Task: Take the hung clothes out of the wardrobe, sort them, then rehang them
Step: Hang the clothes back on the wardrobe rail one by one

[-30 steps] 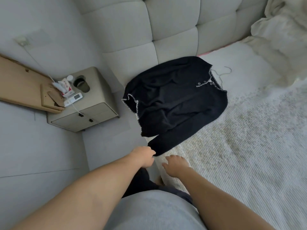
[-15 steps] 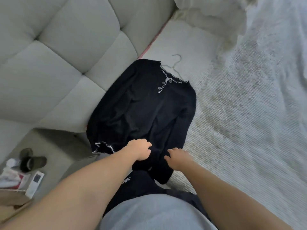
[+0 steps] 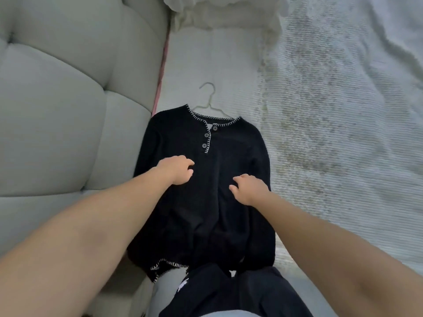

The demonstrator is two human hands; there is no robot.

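Observation:
A black knit sweater (image 3: 238, 156) with white stitched trim and three buttons lies flat on the bed, collar pointing away from me. A thin wire hanger (image 3: 209, 100) is still inside it, its hook sticking out past the collar. My left hand (image 3: 177, 169) rests on the sweater's chest just below the buttons, fingers curled loosely and holding nothing. My right hand (image 3: 248, 188) lies on the fabric a little to the right and nearer me, fingers bent, also holding nothing. Both forearms reach in from the bottom corners.
A padded grey headboard (image 3: 68, 99) runs along the left. The bed's pale textured cover (image 3: 343, 133) spreads to the right, and a rumpled white blanket (image 3: 224, 12) is heaped beyond the hanger. My dark trousers (image 3: 229, 294) stand against the bed edge.
My view has swung right, so the nightstand has left the frame and the sweater lies straight ahead. Both hands have moved from its hem and sleeve up onto its chest.

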